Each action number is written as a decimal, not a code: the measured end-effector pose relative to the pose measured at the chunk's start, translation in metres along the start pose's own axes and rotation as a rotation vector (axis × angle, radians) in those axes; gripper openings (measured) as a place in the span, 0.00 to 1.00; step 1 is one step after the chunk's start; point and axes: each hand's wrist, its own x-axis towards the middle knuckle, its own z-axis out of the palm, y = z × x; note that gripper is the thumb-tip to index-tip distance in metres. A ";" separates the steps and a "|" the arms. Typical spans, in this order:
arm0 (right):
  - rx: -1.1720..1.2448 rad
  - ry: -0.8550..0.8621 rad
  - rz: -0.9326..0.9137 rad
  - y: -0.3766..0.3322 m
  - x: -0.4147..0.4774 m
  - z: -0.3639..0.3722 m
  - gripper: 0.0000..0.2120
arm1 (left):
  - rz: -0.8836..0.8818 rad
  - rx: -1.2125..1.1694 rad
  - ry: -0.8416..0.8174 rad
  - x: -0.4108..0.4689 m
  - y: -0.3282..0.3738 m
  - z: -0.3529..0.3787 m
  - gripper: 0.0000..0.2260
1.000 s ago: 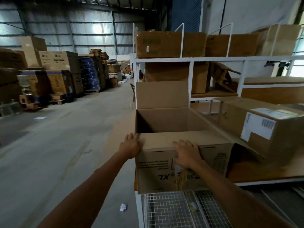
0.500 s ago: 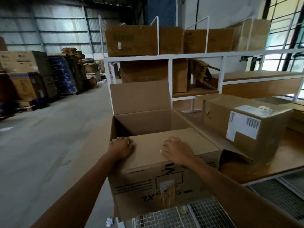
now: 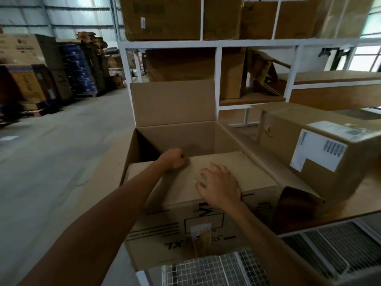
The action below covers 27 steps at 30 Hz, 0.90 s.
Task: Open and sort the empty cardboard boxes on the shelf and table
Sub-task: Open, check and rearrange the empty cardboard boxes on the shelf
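Note:
A large open cardboard box (image 3: 156, 230) stands at the near left end of the wooden table (image 3: 354, 205), its far flap upright and its near flap folded inward over the opening. My left hand (image 3: 175, 159) is curled over the far edge of that near flap. Flat on top of the same flap, fingers spread, lies my right hand (image 3: 218, 186). A closed box with a white label (image 3: 317, 149) sits to the right on the table. More boxes (image 3: 162, 17) fill the white shelf (image 3: 208, 43) above.
A wire mesh panel (image 3: 206, 271) lies below the table's front edge. Stacked cartons and blue pallets (image 3: 76, 65) line the far left of the warehouse floor. Open concrete floor spreads to the left of the table.
The view has closed in on the box and tilted down. The near flap has gone from hanging at the front to lying over the opening, both hands moving inward with it.

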 end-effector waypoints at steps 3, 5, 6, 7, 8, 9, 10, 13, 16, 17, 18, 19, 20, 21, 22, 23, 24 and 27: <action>0.029 0.013 -0.011 -0.003 -0.007 -0.006 0.24 | 0.033 0.019 0.084 -0.016 0.007 -0.028 0.15; 0.034 0.004 -0.046 -0.007 -0.012 -0.018 0.25 | 0.081 0.034 0.168 -0.031 0.013 -0.053 0.14; 0.024 0.004 -0.061 -0.009 -0.014 -0.028 0.26 | 0.116 0.041 0.210 -0.039 0.017 -0.067 0.14; 0.003 0.007 -0.067 -0.012 -0.017 -0.039 0.28 | 0.150 0.051 0.246 -0.049 0.022 -0.081 0.13; -0.024 0.018 -0.068 -0.016 -0.020 -0.051 0.30 | 0.181 0.068 0.275 -0.058 0.028 -0.094 0.12; -0.046 0.032 -0.061 -0.021 -0.023 -0.064 0.33 | 0.202 0.102 0.291 -0.069 0.034 -0.108 0.12; -0.057 0.058 -0.054 -0.026 -0.026 -0.078 0.35 | 0.227 0.147 0.297 -0.082 0.042 -0.120 0.13; -0.066 0.170 -0.050 -0.045 -0.036 -0.118 0.40 | 0.321 0.246 0.354 -0.128 0.059 -0.139 0.13; -0.169 0.239 -0.045 -0.061 -0.049 -0.143 0.41 | 0.389 0.263 0.503 -0.176 0.070 -0.142 0.10; -0.189 0.265 -0.039 -0.067 -0.054 -0.147 0.40 | 0.381 0.235 0.534 -0.189 0.074 -0.146 0.09; -0.197 0.315 -0.024 -0.071 -0.060 -0.152 0.37 | 0.361 0.198 0.530 -0.202 0.080 -0.152 0.09; -0.207 0.391 0.003 -0.074 -0.066 -0.157 0.33 | 0.347 0.157 0.480 -0.211 0.085 -0.160 0.09; -0.230 0.469 0.039 -0.077 -0.071 -0.165 0.29 | 0.349 0.114 0.392 -0.219 0.090 -0.169 0.09; -0.267 0.515 0.072 -0.079 -0.076 -0.172 0.27 | 0.360 0.078 0.283 -0.228 0.095 -0.176 0.10; -0.309 0.525 0.080 -0.077 -0.081 -0.178 0.25 | 0.364 0.055 0.172 -0.239 0.100 -0.181 0.10; -0.339 0.508 0.056 -0.072 -0.088 -0.182 0.24 | 0.357 0.037 0.066 -0.248 0.104 -0.185 0.11; -0.341 0.480 0.008 -0.066 -0.096 -0.185 0.23 | 0.341 0.004 -0.046 -0.257 0.107 -0.186 0.11; -0.095 0.244 -0.101 -0.041 -0.128 -0.189 0.19 | 0.258 -0.223 -0.421 -0.278 0.110 -0.182 0.10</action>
